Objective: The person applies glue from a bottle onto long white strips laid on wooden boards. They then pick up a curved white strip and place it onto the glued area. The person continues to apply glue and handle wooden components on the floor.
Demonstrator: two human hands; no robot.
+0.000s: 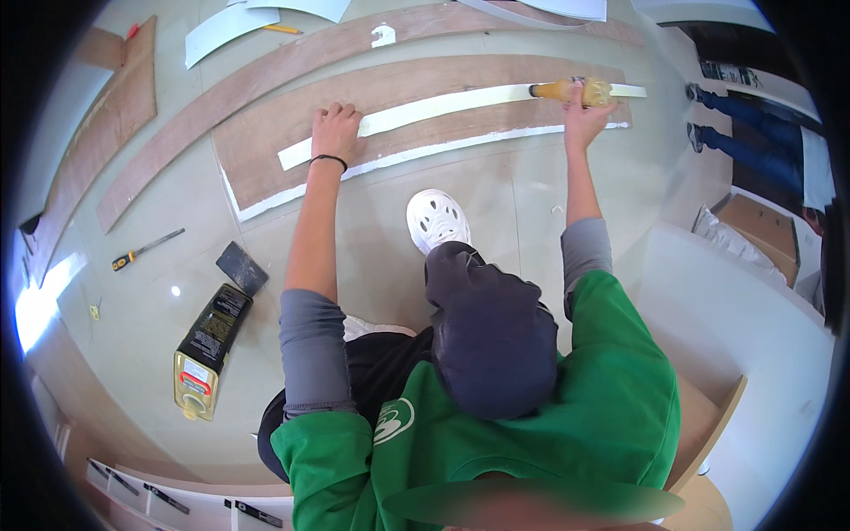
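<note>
A long narrow white strip [443, 105] lies across a brown wooden board [257, 146] on the floor. My left hand [336, 134] rests over the strip near its left end, palm down, fingers laid out on the board. In my right hand [583, 117] is a clear plastic bottle [558, 90] of amber liquid, closed in my fingers over the strip's right part. The bottle lies tilted almost level, its dark cap end pointing left along the strip. Whether liquid comes out cannot be seen. White coating shows along the board's near edge.
A long curved wooden strip [239, 86] lies beyond the board. To the left are a screwdriver-like tool [146, 250], a dark flat block [242, 268] and a black-and-gold can [212, 341] on its side. Another person's legs [753, 133] and an open cardboard box [760, 232] are at right.
</note>
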